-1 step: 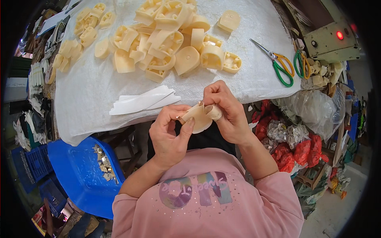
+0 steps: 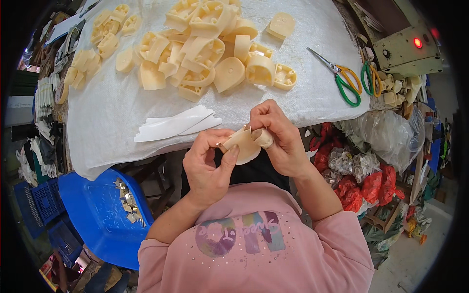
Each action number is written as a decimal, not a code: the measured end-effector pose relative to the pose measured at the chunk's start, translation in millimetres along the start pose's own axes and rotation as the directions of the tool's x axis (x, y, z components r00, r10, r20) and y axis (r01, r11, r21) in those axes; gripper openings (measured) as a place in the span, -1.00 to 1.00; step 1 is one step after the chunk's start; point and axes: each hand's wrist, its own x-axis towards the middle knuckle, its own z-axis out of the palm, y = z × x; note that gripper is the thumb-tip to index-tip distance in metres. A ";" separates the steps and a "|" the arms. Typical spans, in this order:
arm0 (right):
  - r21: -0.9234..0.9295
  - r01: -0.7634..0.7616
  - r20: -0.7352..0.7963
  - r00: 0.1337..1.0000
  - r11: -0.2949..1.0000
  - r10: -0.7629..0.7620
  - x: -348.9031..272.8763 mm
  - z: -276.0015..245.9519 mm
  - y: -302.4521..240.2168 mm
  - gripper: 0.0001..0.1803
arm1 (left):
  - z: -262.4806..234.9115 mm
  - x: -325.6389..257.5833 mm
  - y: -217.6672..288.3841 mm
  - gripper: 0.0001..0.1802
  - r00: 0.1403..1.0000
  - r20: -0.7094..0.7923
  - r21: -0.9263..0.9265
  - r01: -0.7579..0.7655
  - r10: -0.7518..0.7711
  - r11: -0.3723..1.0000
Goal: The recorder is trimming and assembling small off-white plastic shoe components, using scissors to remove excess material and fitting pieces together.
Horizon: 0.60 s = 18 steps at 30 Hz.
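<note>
At your right, clear crinkled plastic bags (image 2: 386, 129) hung off the table edge; red plastic bags (image 2: 364, 188) sat below them. No labels, signs or screens were seen.

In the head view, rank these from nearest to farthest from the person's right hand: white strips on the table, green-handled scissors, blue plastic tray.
From the right hand:
1. White strips, just left, at the table's near edge.
2. Green-handled scissors, up and right on the cloth.
3. Blue plastic tray, far lower left, below the table.
</note>
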 end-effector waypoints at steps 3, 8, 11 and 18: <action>0.001 -0.055 0.044 0.998 0.998 0.055 3.0 -5.6 -7.9 -0.85 | 2.2 2.1 -1.0 -0.85 0.999 -0.015 -0.036 0.043 -0.044 0.998; -0.146 0.075 0.121 0.991 0.986 -0.057 8.6 -10.6 -5.9 -0.79 | 1.8 3.2 -1.2 -0.84 0.995 0.064 -0.091 0.082 -0.077 0.992; -0.329 0.230 0.110 0.973 0.916 -0.205 8.4 -10.5 -8.0 -0.79 | 2.2 3.4 -0.4 -0.84 0.993 0.094 -0.085 0.083 -0.075 0.993; -0.001 -0.064 0.141 0.988 0.998 0.063 4.2 -18.5 -4.2 -0.85 | 0.4 3.7 4.1 -0.86 0.982 0.095 -0.078 0.171 -0.163 0.982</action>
